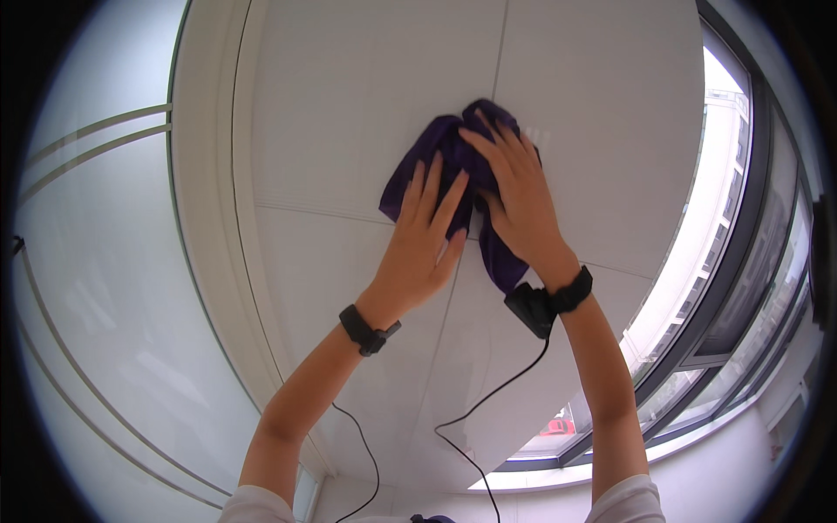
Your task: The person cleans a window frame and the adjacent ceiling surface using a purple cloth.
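A dark purple cloth (418, 170) lies bunched against a white panelled surface (359, 78) with thin grey joints. My left hand (418, 242) presses flat on the cloth's left part, its fingers spread and its thumb off to the side. On the right part is my right hand (523, 202), its fingers over a raised fold and its thumb tucked against the fabric. One end of the cloth hangs down beside my right palm, close to the wrist device. What lies beneath the cloth is hidden.
Each wrist wears a black strap (359, 330); the right one carries a black box (533, 310). A thin black cable (458, 421) runs from that box towards me, and another cable (373, 451) hangs below my left arm. Frosted glass panels (111, 261) stand left, dark-framed windows (739, 287) right.
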`<state>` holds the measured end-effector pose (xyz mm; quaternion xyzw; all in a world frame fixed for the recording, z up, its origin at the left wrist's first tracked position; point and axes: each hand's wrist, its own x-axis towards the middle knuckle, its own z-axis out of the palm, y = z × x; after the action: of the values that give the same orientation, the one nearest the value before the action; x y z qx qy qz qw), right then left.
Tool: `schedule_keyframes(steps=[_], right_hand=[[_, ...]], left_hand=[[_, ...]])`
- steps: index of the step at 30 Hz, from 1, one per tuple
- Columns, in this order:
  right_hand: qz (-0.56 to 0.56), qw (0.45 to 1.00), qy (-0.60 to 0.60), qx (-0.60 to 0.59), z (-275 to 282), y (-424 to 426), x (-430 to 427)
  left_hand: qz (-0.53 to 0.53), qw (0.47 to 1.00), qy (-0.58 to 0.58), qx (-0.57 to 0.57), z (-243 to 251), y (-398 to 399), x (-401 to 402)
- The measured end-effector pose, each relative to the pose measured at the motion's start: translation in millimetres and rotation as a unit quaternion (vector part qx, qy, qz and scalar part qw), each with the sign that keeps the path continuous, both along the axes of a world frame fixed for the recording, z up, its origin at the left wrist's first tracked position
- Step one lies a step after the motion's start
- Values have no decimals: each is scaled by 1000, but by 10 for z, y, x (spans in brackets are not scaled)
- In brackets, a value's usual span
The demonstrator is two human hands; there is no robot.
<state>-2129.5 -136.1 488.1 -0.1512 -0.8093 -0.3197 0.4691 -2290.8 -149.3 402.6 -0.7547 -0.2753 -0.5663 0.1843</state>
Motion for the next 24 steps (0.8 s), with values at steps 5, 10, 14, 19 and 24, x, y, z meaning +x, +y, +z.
schedule_keyframes(steps=[5,10,14,19,24], right_hand=[[-18,998,-4,-58,-197,15,295],[-70,995,65,21,86,62,383],[-52,989,129,55,333,224,266],[-73,981,94,156,505,377,-242],[-29,993,35,109,412,48,-1356]], left_hand=[[37,995,84,24,-6,154,164],[75,989,69,103,448,326,232],[125,980,32,155,721,421,127],[140,968,-12,207,781,475,-355],[200,965,-4,168,624,111,-1342]])
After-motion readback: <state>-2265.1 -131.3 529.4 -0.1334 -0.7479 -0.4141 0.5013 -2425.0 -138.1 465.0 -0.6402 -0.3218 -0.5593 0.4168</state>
